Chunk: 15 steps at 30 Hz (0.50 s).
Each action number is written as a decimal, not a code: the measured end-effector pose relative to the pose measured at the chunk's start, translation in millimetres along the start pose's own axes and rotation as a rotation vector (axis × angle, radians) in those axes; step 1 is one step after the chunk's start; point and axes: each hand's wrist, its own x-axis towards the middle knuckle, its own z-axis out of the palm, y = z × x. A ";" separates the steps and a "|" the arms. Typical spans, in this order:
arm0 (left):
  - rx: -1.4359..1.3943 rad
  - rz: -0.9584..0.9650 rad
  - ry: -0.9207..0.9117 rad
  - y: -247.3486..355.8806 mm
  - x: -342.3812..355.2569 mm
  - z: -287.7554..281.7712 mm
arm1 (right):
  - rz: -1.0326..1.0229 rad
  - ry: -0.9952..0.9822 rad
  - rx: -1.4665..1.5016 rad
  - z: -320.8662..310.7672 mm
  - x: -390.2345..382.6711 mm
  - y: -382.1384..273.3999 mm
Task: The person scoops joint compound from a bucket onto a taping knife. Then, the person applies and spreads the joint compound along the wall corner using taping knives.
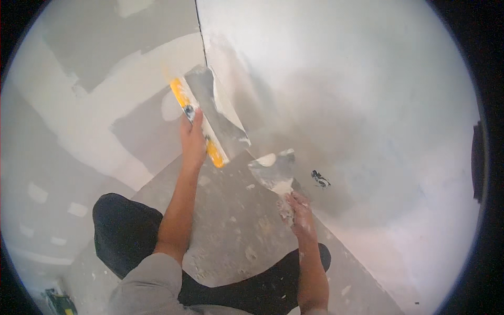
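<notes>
My left hand [193, 140] is closed around the back of a wide drywall knife [219, 125] with yellow and white grip parts. A strip of pale joint compound [223, 101] lies along the blade's far right edge, close to the wall corner. Lower and to the right, my right hand [300, 212] grips a smaller putty knife [277, 169] by its compound-smeared handle. This flared blade points up and left and carries a pale dab near its left end. White smears cover the right fingers. The two blades are apart, the wide one farther away.
Grey drywall [144, 118] with pale filled patches rises on the left, a whitish wall [378, 105] on the right. Dark wires [319, 179] poke out of the right wall. The floor [233, 220] is spattered. A dark green object [60, 303] sits at lower left.
</notes>
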 end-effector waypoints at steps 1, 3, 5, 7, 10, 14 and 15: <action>-0.016 -0.025 -0.024 -8.0 -12.8 8.1 | -0.002 -0.054 -0.030 2.0 0.8 -5.4; 0.018 -0.090 -0.058 -1.5 -33.7 18.8 | 0.000 0.015 -0.020 18.3 -7.6 -22.0; 0.060 -0.163 -0.077 25.5 -44.7 29.2 | 0.118 -0.099 -0.085 30.5 -24.9 -53.2; 0.216 -0.075 -0.178 42.9 -53.1 36.5 | 0.136 -0.077 -0.106 41.8 -37.0 -76.8; 0.375 -0.181 -0.385 57.2 -81.1 35.1 | 0.058 -0.007 -0.094 48.1 -33.1 -79.6; 0.594 -0.247 -0.593 29.9 -125.1 25.4 | -0.220 0.031 0.089 44.7 -25.6 -94.7; 0.442 -0.204 -0.542 15.4 -132.8 26.9 | -0.212 0.023 0.085 39.0 -27.8 -99.8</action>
